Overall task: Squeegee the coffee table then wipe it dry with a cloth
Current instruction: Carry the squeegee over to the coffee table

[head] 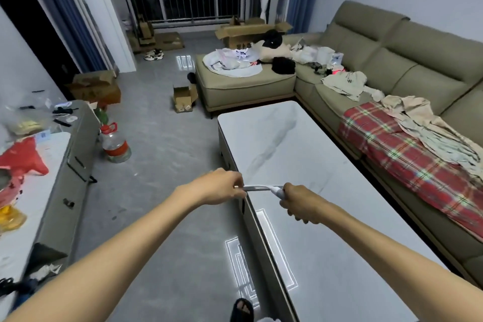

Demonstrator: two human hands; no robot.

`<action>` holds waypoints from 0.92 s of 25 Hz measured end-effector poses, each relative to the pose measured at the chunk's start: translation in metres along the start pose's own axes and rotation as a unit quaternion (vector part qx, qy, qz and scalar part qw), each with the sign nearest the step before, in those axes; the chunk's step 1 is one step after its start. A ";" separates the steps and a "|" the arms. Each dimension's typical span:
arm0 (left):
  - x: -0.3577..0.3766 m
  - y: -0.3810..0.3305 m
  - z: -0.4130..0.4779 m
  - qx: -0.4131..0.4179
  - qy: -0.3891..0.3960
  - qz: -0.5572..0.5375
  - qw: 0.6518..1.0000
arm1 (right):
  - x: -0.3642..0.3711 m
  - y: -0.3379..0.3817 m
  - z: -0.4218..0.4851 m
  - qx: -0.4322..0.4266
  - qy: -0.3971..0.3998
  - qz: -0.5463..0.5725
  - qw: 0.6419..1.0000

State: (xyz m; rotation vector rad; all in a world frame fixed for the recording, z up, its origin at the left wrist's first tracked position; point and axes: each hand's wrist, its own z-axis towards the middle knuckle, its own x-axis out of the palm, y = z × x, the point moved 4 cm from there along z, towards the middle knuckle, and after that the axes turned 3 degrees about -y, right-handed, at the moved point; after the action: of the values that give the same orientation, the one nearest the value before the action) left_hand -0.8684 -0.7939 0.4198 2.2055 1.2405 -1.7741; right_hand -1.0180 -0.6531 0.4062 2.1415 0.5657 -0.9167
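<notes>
A white marble-look coffee table (300, 159) runs from the lower right toward the middle of the room. Above its left edge I hold a small white squeegee (261, 188). My right hand (300, 202) grips the white handle. My left hand (222, 185) pinches the left end of the thin blade, which lies level between the two hands. The handle is mostly hidden inside my right fist. No cloth for wiping can be picked out with certainty.
An olive L-shaped sofa (392, 60) with clothes and a red plaid blanket (407, 154) lines the table's right side. A low cabinet (65, 165) with clutter stands at left. A water jug (115, 145) and cardboard boxes (184, 98) sit on the grey floor.
</notes>
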 end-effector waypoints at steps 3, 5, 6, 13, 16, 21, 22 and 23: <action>-0.045 0.024 0.092 -0.014 0.006 -0.005 1.000 | -0.035 0.018 0.103 0.002 0.006 0.037 0.999; -0.071 0.036 0.134 -0.007 0.012 -0.014 1.000 | -0.059 0.035 0.149 0.001 -0.001 0.048 0.999; -0.085 0.045 0.156 -0.002 0.016 -0.015 1.000 | -0.072 0.044 0.172 0.006 -0.005 0.059 0.998; -0.178 0.132 0.341 0.031 0.023 0.016 0.999 | -0.127 0.080 0.357 0.088 -0.014 0.077 0.993; -0.212 0.172 0.427 0.048 0.064 0.024 0.997 | -0.140 0.089 0.432 0.147 -0.018 0.107 0.983; -0.270 0.199 0.546 0.072 0.114 0.042 0.990 | -0.185 0.104 0.520 0.197 -0.054 0.114 0.972; -0.276 0.201 0.567 0.074 0.121 0.046 0.989 | -0.192 0.104 0.536 0.201 -0.053 0.113 0.972; -0.280 0.205 0.598 0.080 0.127 0.045 0.988 | -0.200 0.100 0.559 0.213 -0.057 0.119 0.968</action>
State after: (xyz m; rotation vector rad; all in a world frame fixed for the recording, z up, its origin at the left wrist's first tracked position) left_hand -1.2276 -1.3818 0.3645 2.6008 1.0484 -1.6551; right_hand -1.3279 -1.1639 0.3326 2.4462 0.0473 -1.0878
